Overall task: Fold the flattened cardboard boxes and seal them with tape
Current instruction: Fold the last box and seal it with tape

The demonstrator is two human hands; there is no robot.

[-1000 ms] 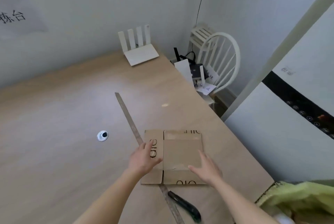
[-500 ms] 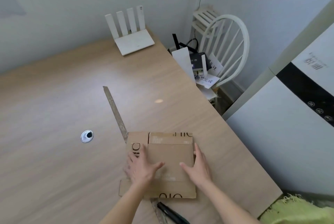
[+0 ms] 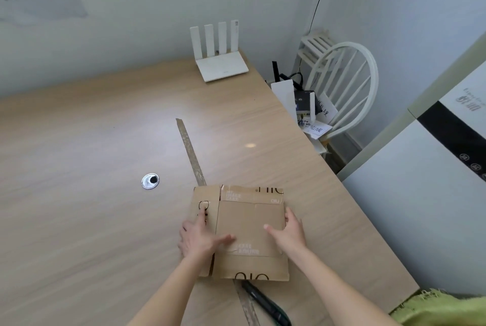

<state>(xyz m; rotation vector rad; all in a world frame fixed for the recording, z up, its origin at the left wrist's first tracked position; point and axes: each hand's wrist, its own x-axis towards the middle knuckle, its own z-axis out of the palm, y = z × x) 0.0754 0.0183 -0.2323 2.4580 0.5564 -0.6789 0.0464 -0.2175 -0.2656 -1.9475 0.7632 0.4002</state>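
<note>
Both hands are down flat on the flattened cardboard box [image 3: 247, 231], which lies near the table's [image 3: 79, 220] right edge, toward its near corner. The left hand [image 3: 200, 238] rests on the left flap, fingers straight; the right hand [image 3: 289, 231] sits at the right edge, fingers relaxed — my read is they pin it steady, ready to open it. The box is brown and creased, with dark lettering and old tape marks. A long ruler [image 3: 190, 152] runs beneath it; a dark utility knife [image 3: 265, 304] waits just beside its near edge.
</note>
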